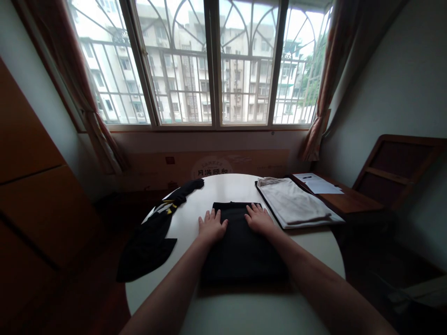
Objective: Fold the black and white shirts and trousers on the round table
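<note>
A folded black garment lies flat on the white round table in front of me; its exact kind does not show. My left hand rests on its far left edge, fingers spread. On the far right part of the same cloth lies my right hand, its fingers also apart. Neither hand grips anything. To the right sits a stack of folded cloth, a light grey garment on top with a dark layer beneath. A crumpled black garment with yellow and white bits hangs partly over the table's left edge.
Right of the table stands a brown wooden surface with white papers and a pen on it. A wooden chair back rises beyond. At the far side, a printed box stands under the barred window. An orange-brown cabinet is at left.
</note>
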`<state>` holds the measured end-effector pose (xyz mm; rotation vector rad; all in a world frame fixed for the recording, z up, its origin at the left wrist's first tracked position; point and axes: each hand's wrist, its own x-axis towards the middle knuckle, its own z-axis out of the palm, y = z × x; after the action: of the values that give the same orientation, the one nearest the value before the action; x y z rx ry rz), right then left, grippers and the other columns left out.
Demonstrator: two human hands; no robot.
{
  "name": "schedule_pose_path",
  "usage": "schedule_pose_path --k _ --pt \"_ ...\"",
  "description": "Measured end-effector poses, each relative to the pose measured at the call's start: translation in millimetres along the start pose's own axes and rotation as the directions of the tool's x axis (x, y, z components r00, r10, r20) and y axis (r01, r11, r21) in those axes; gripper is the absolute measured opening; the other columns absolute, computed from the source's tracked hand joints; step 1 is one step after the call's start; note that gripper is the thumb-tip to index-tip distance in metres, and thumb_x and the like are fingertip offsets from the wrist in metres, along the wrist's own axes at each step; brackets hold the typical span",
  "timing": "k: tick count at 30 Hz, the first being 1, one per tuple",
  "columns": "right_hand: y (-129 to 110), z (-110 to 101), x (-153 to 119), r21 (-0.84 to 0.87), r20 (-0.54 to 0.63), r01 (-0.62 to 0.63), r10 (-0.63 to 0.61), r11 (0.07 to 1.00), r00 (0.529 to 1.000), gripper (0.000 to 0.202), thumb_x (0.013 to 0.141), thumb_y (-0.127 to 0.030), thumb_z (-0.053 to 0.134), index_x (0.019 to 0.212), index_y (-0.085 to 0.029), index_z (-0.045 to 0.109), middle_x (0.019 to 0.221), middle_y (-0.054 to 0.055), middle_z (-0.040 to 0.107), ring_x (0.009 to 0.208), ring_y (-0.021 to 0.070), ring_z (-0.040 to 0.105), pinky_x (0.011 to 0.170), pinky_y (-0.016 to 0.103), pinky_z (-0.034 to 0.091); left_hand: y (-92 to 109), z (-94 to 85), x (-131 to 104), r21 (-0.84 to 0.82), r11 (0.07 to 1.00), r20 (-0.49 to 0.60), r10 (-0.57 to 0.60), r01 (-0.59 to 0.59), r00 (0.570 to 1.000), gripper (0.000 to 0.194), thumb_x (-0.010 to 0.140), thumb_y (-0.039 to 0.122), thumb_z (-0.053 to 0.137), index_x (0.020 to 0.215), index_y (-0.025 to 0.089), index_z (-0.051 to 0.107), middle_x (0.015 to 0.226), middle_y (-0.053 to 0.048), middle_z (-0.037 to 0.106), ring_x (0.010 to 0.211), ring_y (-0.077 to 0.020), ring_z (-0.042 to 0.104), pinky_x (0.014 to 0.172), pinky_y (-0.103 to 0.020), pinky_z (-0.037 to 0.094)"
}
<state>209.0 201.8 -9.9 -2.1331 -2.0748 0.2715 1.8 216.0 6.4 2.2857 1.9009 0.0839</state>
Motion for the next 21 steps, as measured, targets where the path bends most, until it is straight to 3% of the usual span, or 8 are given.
schedule_pose_path --k 4,7,13,17,21 --pt "6.1 -6.1 -1.7 -0.016 -0.033 0.027 -0.028 1.0 0.999 0.064 0.105 -0.043 0.032 0.162 -0.014 0.028 0.17 0.014 0.02 0.158 0.0346 0.013 0.125 0.054 0.008 0.6 -8.4 -5.6 0.034 0.999 -0.025 -0.001 0.002 1.0 0.073 0.1 0.05 0.03 0.162 0.012 0.026 0.171 -0.017 0.012 0.159 -0.0343 0.008 0.125 -0.06 0.006" --pt "2.2 -13.9 -6.2 0.016 -0.071 0.074 -0.072 0.997 0.995 0.064 0.105 -0.04 0.031 0.162 -0.012 0.028 0.169 0.014 0.021 0.158 0.033 0.014 0.126 0.051 0.009 5.6 -11.3 -14.4 0.081 0.995 -0.072 0.069 -0.063 0.995 0.071 0.101 0.046 0.031 0.161 0.009 0.027 0.17 -0.017 0.012 0.159 -0.0328 0.007 0.127 -0.057 0.005" --pt "-17.3 -8.4 -15.4 0.09 0.006 0.19 -0.191 0.978 0.982 0.065 0.104 -0.039 0.032 0.161 -0.006 0.03 0.167 0.016 0.025 0.156 0.0326 0.02 0.126 0.05 0.017 25.6 8.7 -29.1 0.081 0.975 -0.033 0.209 -0.206 0.977 0.068 0.101 0.042 0.03 0.158 0.006 0.034 0.167 -0.018 0.026 0.157 -0.0321 0.021 0.126 -0.052 0.019" --pt "-20.6 0.6 -15.3 0.021 0.038 0.207 -0.208 0.978 0.977 0.065 0.104 -0.038 0.034 0.159 -0.004 0.032 0.167 0.017 0.026 0.156 0.0347 0.02 0.126 0.054 0.014 29.9 20.0 -23.4 0.101 0.972 -0.043 0.219 -0.214 0.975 0.067 0.102 0.044 0.03 0.159 0.008 0.034 0.167 -0.017 0.026 0.157 -0.0312 0.021 0.127 -0.052 0.017" --pt "-20.5 -4.4 -17.6 0.018 0.038 0.203 -0.203 0.979 0.978 0.065 0.103 -0.036 0.036 0.16 -0.005 0.031 0.167 0.017 0.025 0.156 0.0347 0.02 0.126 0.052 0.015 22.3 19.6 -7.4 0.098 0.975 -0.052 0.206 -0.201 0.977 0.068 0.103 0.046 0.03 0.159 0.008 0.034 0.167 -0.017 0.025 0.157 -0.0313 0.02 0.127 -0.052 0.017"
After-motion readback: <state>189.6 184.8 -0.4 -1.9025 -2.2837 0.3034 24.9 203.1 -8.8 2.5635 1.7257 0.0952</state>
